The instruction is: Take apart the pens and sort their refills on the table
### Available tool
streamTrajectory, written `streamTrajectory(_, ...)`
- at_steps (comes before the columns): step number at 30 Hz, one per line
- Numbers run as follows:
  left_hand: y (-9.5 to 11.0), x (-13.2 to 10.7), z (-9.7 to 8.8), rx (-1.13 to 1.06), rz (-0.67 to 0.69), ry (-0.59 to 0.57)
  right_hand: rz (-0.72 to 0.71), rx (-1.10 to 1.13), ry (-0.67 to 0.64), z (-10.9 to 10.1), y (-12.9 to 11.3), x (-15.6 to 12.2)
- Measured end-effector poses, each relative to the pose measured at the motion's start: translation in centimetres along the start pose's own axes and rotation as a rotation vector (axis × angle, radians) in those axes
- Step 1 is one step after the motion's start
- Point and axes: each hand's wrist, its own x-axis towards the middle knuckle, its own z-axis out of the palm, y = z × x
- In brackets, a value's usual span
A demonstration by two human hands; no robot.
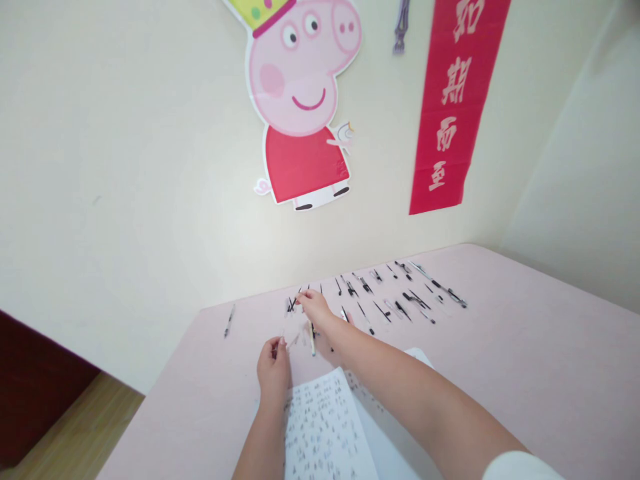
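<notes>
One pen [229,321] lies alone at left, its long axis running near to far. Pen parts [403,309], too small for sure counting, form two rows at right, slanting mostly far-left to near-right. The right hand [315,307] has fingertips almost together, the left hand [273,357] curls; what each grips, I cannot tell.

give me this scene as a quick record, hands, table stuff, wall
table: pink, pen parts in rough rows
left hand: fingers curled, held item too small to identify
right hand: fingertips by some pen parts, grip unclear
lone pen: left of both hands
paper: handwritten, between the forearms
wall: pig cutout, red banner
</notes>
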Motion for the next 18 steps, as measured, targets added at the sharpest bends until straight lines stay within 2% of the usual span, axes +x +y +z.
streamTrajectory(5, 0.2, -0.1, 0.0, -0.011, -0.027, 0.028, 0.014, -0.147, 0.043, -0.7, 0.5, 0.6)
streamTrajectory(10, 0.1, 0.0, -0.3, 0.018, -0.033, 0.021, 0.016, -0.414, -0.087, 0.0, 1.1, -1.0)
streamTrajectory(18, 0.1, 0.1, -0.3, -0.016, -0.011, 0.039, -0.019, -0.775, -0.232, 2.5, 0.0, -3.0)
